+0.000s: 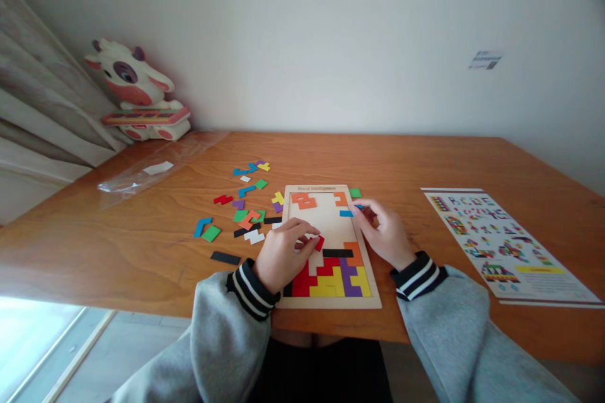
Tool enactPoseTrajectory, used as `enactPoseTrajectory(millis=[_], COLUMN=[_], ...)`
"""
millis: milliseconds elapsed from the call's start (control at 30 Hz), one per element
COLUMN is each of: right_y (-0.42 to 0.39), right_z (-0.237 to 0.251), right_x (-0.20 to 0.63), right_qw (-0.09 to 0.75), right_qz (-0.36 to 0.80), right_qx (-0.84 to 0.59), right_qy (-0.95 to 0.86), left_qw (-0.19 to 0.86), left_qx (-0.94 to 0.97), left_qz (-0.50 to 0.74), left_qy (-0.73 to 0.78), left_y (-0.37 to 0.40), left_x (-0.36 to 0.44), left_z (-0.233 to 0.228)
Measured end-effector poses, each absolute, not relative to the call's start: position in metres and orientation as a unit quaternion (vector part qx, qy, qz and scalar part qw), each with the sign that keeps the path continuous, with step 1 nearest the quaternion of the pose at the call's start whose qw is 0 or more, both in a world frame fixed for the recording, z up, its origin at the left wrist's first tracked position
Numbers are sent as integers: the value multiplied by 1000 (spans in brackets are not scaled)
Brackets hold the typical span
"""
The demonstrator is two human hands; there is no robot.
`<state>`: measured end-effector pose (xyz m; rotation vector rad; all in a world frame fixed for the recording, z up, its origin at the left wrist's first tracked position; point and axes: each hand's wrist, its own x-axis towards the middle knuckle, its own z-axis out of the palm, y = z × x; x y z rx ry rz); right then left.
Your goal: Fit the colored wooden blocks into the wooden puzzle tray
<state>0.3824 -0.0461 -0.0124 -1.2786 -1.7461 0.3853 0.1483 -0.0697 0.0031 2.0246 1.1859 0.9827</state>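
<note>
One red piece (320, 244) is pinched narrowly in my left hand (286, 253) over the board (331, 303); my right hand (385, 233) pinches one blue piece (346, 213) near the board's right rim. I judge I'm mid-placement, which calls for squaring edges. Three loose black pieces (225, 257) and two loose yellow pieces (278, 198) lie left.

Cow toy (139, 96) beside pale curtain (40, 91)

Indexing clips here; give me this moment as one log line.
left hand: touching red piece | right hand: holding blue piece | puzzle board: partly filled
</note>
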Motion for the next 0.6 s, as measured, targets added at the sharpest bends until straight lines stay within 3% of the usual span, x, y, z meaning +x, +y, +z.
enactPoseTrajectory(millis=[300,600], right_y=[-47,-48], right_z=[-10,-10], right_x=[382,382], right_qw=[445,443], right_qz=[169,167], right_qx=[-517,-521], right_qy=[-711,-710], left_qw=[362,141], left_qx=[769,920], left_qz=[333,242], left_qy=[407,275], left_y=[-80,-80], left_x=[132,118], left_z=[19,17])
